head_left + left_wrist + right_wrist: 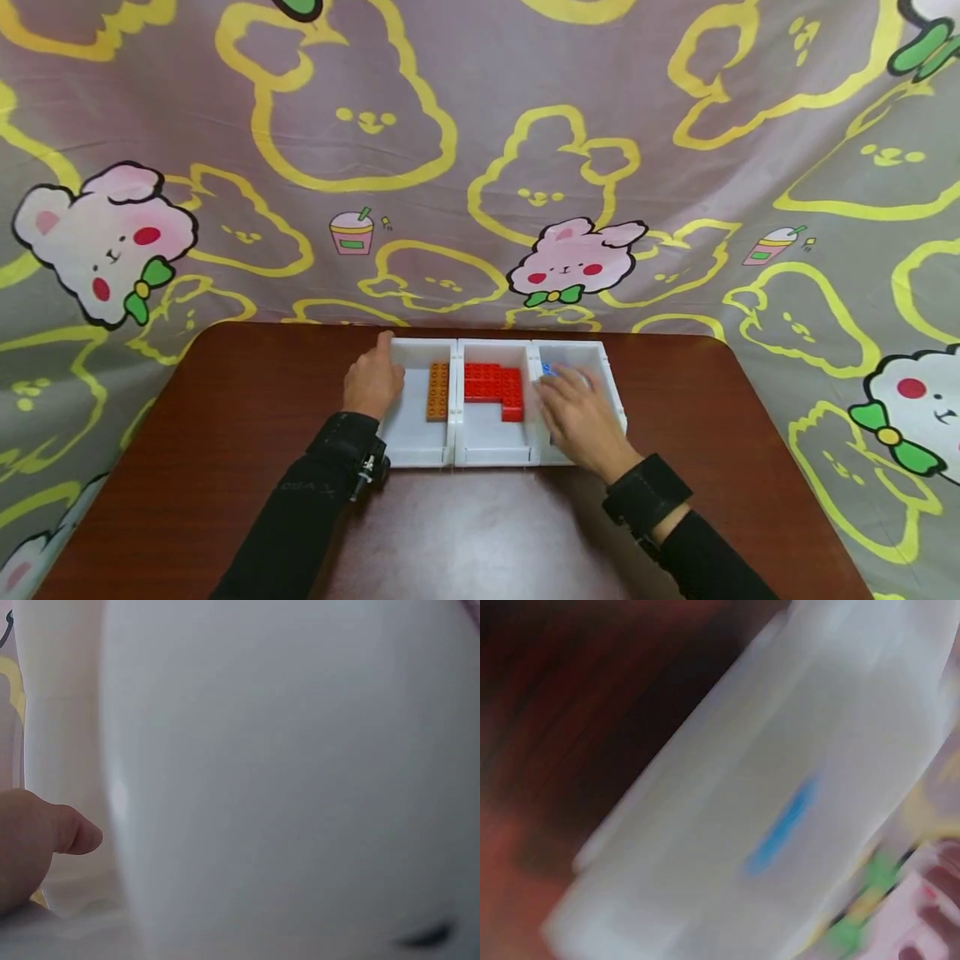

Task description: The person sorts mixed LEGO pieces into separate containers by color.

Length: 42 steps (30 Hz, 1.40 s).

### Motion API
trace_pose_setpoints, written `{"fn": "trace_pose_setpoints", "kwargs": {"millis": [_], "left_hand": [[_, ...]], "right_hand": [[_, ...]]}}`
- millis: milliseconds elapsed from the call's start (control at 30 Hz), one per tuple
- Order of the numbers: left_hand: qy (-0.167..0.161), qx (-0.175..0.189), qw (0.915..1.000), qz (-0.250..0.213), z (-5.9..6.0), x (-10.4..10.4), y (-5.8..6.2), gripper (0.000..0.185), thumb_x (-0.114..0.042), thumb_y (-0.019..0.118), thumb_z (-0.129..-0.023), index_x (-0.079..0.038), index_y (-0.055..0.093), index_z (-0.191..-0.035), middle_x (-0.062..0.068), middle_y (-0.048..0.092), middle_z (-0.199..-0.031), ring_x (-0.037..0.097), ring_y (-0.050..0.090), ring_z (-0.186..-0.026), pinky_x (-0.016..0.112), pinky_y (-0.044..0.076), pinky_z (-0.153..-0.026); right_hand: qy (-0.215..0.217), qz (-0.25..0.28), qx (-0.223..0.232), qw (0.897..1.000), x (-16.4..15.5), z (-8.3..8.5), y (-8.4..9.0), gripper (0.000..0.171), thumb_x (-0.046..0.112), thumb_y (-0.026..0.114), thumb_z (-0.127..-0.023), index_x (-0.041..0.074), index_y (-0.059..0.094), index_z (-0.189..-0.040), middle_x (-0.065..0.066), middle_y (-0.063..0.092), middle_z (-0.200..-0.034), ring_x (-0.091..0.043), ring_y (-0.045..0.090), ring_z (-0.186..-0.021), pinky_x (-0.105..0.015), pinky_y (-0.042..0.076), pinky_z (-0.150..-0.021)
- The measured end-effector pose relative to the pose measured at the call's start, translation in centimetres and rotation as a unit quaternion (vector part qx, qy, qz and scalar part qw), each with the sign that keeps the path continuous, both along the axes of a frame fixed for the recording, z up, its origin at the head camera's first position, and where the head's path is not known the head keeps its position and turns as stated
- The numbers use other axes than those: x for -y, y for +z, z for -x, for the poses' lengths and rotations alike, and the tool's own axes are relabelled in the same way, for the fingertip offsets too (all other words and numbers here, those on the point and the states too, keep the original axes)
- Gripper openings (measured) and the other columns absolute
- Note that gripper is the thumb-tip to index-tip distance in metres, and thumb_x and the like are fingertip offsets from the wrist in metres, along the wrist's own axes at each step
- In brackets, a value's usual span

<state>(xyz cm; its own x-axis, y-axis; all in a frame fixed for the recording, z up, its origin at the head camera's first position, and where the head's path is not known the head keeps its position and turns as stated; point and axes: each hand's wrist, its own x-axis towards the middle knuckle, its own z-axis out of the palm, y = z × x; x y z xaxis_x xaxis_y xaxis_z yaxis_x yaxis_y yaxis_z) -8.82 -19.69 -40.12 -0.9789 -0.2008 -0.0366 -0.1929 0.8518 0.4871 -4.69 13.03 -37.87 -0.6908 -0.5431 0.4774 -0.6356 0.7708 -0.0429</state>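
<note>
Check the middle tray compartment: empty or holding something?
Holding something: red bricks lie flat at the far end of the middle compartment.

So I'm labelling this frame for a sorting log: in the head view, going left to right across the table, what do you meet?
Left hand → orange brick in the left tray → red bricks in the middle tray → blue brick → right hand over the right tray.

The right hand (pixel 577 412) covers most of the blue piece (pixel 548 369) in the right tray (pixel 611 385). Up close, the right wrist view is smeared with blur, and the left wrist view shows only a white wall (pixel 285 780) and a thumb (pixel 71 829).
</note>
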Motion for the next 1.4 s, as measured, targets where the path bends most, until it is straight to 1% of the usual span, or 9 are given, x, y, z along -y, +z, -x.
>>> {"fn": "trace_pose_setpoints", "kwargs": {"millis": [100, 233, 700, 867, 1033, 1100, 1233, 1333, 1400], "left_hand": [[0.0, -0.002, 1.0, 0.002, 0.0, 0.3, 0.0, 0.057, -0.014, 0.06, -0.103, -0.007, 0.037, -0.155, 0.029, 0.069, -0.125, 0.048, 0.071, -0.103, 0.06, 0.055, -0.09], [-0.003, 0.016, 0.9999, -0.002, -0.2, 0.4, -0.2, 0.058, -0.016, 0.059, -0.104, -0.007, 0.036, -0.156, 0.029, 0.068, -0.127, 0.048, 0.07, -0.104, 0.06, 0.055, -0.091], [-0.003, 0.003, 0.9999, -0.012, 0.0, 0.2, 0.4, 0.057, -0.016, 0.059, -0.104, -0.007, 0.036, -0.156, 0.029, 0.067, -0.131, 0.048, 0.07, -0.105, 0.06, 0.055, -0.091], [-0.002, 0.006, 0.9999, -0.014, 0.0, 0.2, 0.2, 0.057, -0.017, 0.059, -0.104, -0.007, 0.036, -0.156, 0.029, 0.067, -0.131, 0.048, 0.07, -0.106, 0.06, 0.055, -0.091], [-0.006, 0.01, 0.9999, -0.011, -0.1, 0.1, 0.1, 0.058, -0.018, 0.059, -0.104, -0.008, 0.036, -0.156, 0.029, 0.067, -0.133, 0.049, 0.069, -0.107, 0.06, 0.055, -0.091], [-0.008, 0.005, 0.9999, -0.009, -0.1, 0.1, 0.2, 0.058, -0.018, 0.06, -0.104, -0.007, 0.036, -0.156, 0.029, 0.067, -0.132, 0.049, 0.069, -0.106, 0.06, 0.055, -0.091], [-0.011, 0.0, 0.9999, -0.007, -0.3, 0.2, 0.1, 0.058, -0.017, 0.061, -0.104, -0.005, 0.037, -0.155, 0.029, 0.067, -0.13, 0.049, 0.07, -0.104, 0.06, 0.055, -0.09], [-0.009, 0.001, 0.9999, -0.006, -0.3, 0.1, 0.1, 0.057, -0.016, 0.061, -0.104, -0.004, 0.037, -0.154, 0.03, 0.067, -0.13, 0.048, 0.07, -0.106, 0.06, 0.055, -0.092], [-0.01, 0.001, 0.9999, -0.005, -0.3, 0.1, 0.1, 0.058, -0.016, 0.062, -0.103, -0.004, 0.037, -0.154, 0.03, 0.067, -0.131, 0.048, 0.069, -0.108, 0.06, 0.055, -0.093]], "right_hand": [[0.059, -0.118, 0.029, 0.991, 3.0, -1.6, -0.1, 0.038, 0.028, 0.072, -0.097, 0.002, 0.075, -0.124, -0.013, 0.076, -0.125, -0.035, 0.061, -0.136, -0.062, 0.04, -0.116], [0.028, -0.205, 0.086, 0.975, 5.1, -2.8, -1.0, 0.046, 0.041, 0.058, -0.105, 0.005, 0.074, -0.129, -0.009, 0.073, -0.134, -0.028, 0.055, -0.144, -0.057, 0.033, -0.123], [-0.041, -0.247, 0.038, 0.967, 6.2, -3.0, -0.9, 0.053, 0.048, 0.057, -0.104, 0.002, 0.081, -0.112, -0.007, 0.077, -0.125, -0.025, 0.058, -0.141, -0.054, 0.034, -0.123], [-0.031, -0.2, 0.073, 0.976, 6.2, -2.9, -0.7, 0.048, 0.043, 0.058, -0.105, 0.0, 0.081, -0.107, -0.012, 0.077, -0.124, -0.031, 0.058, -0.14, -0.058, 0.035, -0.122], [-0.04, -0.042, 0.069, 0.996, 4.7, -1.9, 0.3, 0.035, 0.03, 0.064, -0.103, -0.001, 0.078, -0.11, -0.02, 0.075, -0.123, -0.041, 0.063, -0.13, -0.067, 0.039, -0.114], [-0.075, 0.021, 0.05, 0.996, 3.3, -1.0, 0.5, 0.034, 0.026, 0.066, -0.102, -0.003, 0.074, -0.117, -0.025, 0.07, -0.128, -0.044, 0.061, -0.128, -0.068, 0.04, -0.11], [-0.192, 0.107, 0.074, 0.973, -0.6, 1.3, 0.0, 0.049, 0.02, 0.066, -0.101, -0.009, 0.056, -0.139, -0.035, 0.051, -0.144, -0.053, 0.048, -0.134, -0.071, 0.038, -0.106], [-0.26, 0.115, 0.173, 0.943, -3.2, 2.4, -0.7, 0.063, 0.021, 0.06, -0.105, -0.008, 0.035, -0.155, -0.038, 0.033, -0.157, -0.059, 0.036, -0.142, -0.076, 0.033, -0.109], [-0.264, 0.113, 0.247, 0.925, -4.3, 2.9, -1.1, 0.067, 0.021, 0.053, -0.108, -0.007, 0.022, -0.161, -0.039, 0.023, -0.162, -0.061, 0.03, -0.145, -0.076, 0.03, -0.113]]}}
